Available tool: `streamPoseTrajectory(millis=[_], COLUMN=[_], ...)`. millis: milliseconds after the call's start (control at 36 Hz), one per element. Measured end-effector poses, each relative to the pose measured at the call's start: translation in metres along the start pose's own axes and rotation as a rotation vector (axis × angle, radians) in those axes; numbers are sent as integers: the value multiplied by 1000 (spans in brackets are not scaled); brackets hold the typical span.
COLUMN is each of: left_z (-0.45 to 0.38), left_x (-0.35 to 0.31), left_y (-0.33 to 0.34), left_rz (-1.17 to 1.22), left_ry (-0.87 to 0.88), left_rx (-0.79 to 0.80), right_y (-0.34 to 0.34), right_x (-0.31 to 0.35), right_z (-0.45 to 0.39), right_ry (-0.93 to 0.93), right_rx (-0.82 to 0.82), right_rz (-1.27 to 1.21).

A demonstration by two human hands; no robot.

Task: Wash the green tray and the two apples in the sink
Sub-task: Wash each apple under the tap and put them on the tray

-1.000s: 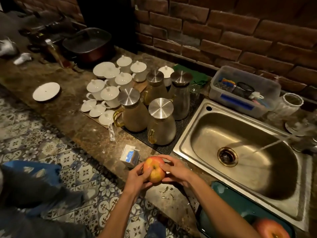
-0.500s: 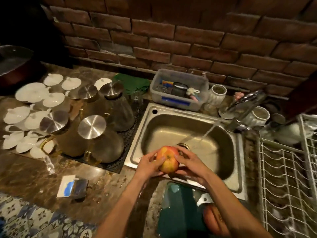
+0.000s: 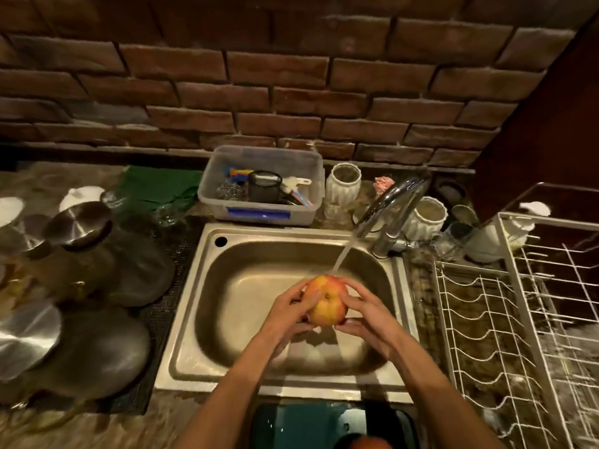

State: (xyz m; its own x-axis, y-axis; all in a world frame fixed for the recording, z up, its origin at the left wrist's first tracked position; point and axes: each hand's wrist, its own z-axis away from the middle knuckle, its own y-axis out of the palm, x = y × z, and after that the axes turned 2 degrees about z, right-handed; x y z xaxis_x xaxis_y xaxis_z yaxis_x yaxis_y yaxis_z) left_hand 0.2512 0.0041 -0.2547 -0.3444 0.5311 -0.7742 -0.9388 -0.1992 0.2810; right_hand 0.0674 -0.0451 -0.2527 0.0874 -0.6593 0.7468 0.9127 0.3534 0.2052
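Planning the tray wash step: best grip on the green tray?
Hedged: take the green tray by its rounded far rim beside the sink, coming from above. It lies flat, the second apple sits on its right, and its near part is out of view.

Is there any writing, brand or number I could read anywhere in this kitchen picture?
No text can be read.
The blue label on the front of the clear plastic box: too blurred to read.
The apple, the sink and the tap show no writing.
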Motion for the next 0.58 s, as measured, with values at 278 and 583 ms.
streamPoseTrajectory(millis=[278,583], left_z=[-47,-65], left_x=[14,24], left_y=[2,-3], left_rz=[216,291], left_ry=[-53,-29], left_rx=[137,194], right_y=[-4,-13], right_x=[-4,-29], right_z=[-31,-59], right_ry=[-82,-221], right_rx=[39,206], right_rz=[-77,-239])
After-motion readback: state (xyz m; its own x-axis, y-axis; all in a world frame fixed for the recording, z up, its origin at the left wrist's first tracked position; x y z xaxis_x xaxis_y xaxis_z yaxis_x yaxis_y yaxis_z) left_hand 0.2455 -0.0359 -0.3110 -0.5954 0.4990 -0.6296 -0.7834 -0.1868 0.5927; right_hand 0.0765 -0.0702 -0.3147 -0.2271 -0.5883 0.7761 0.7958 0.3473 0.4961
